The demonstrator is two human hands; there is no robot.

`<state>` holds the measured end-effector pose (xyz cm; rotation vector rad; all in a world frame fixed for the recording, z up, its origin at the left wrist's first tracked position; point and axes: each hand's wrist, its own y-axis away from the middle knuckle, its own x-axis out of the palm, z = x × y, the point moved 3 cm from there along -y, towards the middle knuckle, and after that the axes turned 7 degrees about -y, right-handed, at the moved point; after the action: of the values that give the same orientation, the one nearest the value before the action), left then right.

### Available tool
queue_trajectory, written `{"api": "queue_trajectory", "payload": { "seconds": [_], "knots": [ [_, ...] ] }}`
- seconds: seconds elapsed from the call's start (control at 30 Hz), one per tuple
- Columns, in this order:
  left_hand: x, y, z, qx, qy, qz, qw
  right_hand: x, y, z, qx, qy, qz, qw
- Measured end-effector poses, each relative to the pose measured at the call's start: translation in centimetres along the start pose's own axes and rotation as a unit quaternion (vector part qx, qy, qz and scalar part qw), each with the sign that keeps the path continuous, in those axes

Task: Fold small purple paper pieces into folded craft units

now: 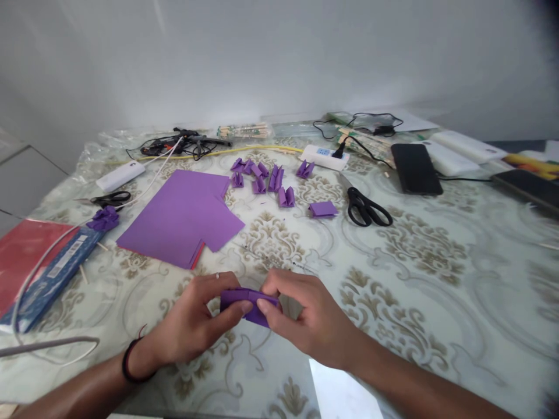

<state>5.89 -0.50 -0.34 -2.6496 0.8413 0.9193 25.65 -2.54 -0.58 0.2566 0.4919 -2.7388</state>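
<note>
A folded piece of purple paper (257,315) is held between both hands near the table's front. My left hand (198,317) pinches its left end, with the thumb in front and fingers behind. My right hand (305,314) grips the right end between thumb and fingers. Beyond the hands, flat purple sheets (179,215) lie in an overlapping stack, with a red edge showing beneath. Several small folded purple pieces (286,197) stand grouped farther back. One flatter folded piece (322,209) rests to their right, beside black-handled scissors (368,209).
A red and blue packet (56,273) and a crumpled purple piece (103,219) lie at left, near smaller scissors (111,199) and a white cable. Along the back are a power strip (325,157), tangled wires (183,143) and a black phone (416,169).
</note>
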Motion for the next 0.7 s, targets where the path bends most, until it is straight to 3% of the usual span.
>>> {"api": "queue_trajectory", "payload": {
  "seconds": [0.4, 0.7],
  "knots": [
    [0.01, -0.13, -0.62, 0.005, 0.025, 0.063, 0.998, 0.27, -0.2, 0.05, 0.014, -0.007, 0.038, 0.999],
    [0.04, -0.13, -0.43, -0.001, 0.03, 0.043, 0.999, 0.25, -0.31, -0.03, 0.002, -0.015, 0.034, 0.999]
  ]
}}
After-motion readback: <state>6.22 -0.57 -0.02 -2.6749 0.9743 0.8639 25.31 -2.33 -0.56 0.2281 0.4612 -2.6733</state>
